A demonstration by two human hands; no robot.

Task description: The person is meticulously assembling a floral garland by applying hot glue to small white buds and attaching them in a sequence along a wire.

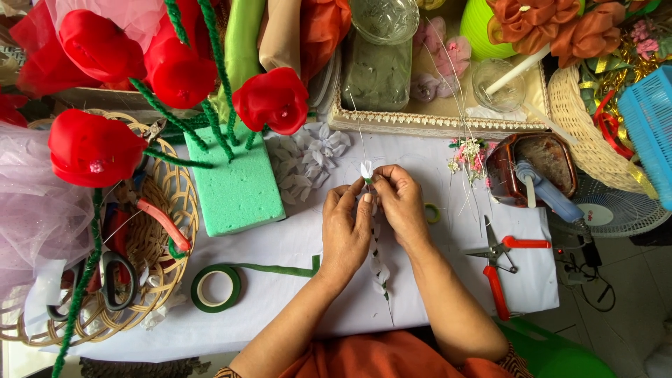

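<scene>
Far left of the green foam block (238,189) sits a round wicker basket (183,210), open-woven and pale, holding black-handled scissors (115,280). Red fabric flowers (94,147) on fuzzy green chenille stems lean over the basket. Several of these stems are stuck into the block, which is matte, porous and square-edged. Just below and left of the block lies a roll of green floral tape (215,287), with a loose tail running right along the white cloth. Just right of the block's top corner is a heap of small white fabric petals (308,157), soft and pointed.

Further right of the block, the two hands meet over the cloth. The left hand (346,231) has its fingers curled in, thumb and fingertips pinching the white flower stem (379,269). This is a thin wire strung with little white blooms, hanging down between the wrists. The right hand (402,203) is likewise closed, its fingertips grasping the stem's top just under the uppermost bloom.

By the look of it, this is the fixing of a bloom onto the wire. The wire is fine and the petals limp, so the work calls for a light, steady fingertip pinch.

Well right of the block lie red-handled snips (500,269) with their blades parted. Above them a blue-grey glue gun (553,196) rests against a glossy brown tray (504,157).
</scene>
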